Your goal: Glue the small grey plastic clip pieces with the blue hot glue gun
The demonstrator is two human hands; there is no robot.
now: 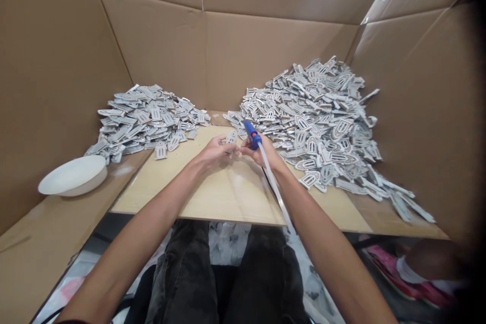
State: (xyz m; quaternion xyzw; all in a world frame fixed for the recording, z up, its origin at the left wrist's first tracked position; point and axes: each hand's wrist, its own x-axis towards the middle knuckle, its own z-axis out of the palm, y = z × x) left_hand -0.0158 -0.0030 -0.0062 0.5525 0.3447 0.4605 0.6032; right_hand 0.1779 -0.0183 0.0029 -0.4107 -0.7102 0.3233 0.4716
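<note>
A workspace walled on three sides by brown cardboard is seen, with a pale wooden board laid flat across the near middle as a work surface. At ten o'clock from the hands a low heap of grey-white cut-out pieces is spread; at two o'clock a much larger heap is piled against the right wall and spills toward the near edge. A white bowl is set at nine o'clock, off the board, on the cardboard floor.

Both hands are brought together over the far middle of the board. The left hand is closed in a pinch on a single cut-out piece, which is held just above the board at twelve o'clock from the knuckles. The right hand is wrapped around a blue glue applicator, its tip raised toward twelve o'clock and its pale stick or tube trailing back along the forearm toward six o'clock (whether the tip is touching the piece cannot be told).

The piece is judged to be light, thin and fairly stiff, with slotted openings that probably leave narrow ribs easily bent or snapped. It is best taken by its outer rim, between thumb and fingertips, clear of any face to be glued. The applicator is judged rigid and easily gripped around its barrel; its nozzle may be hot and is best avoided.
</note>
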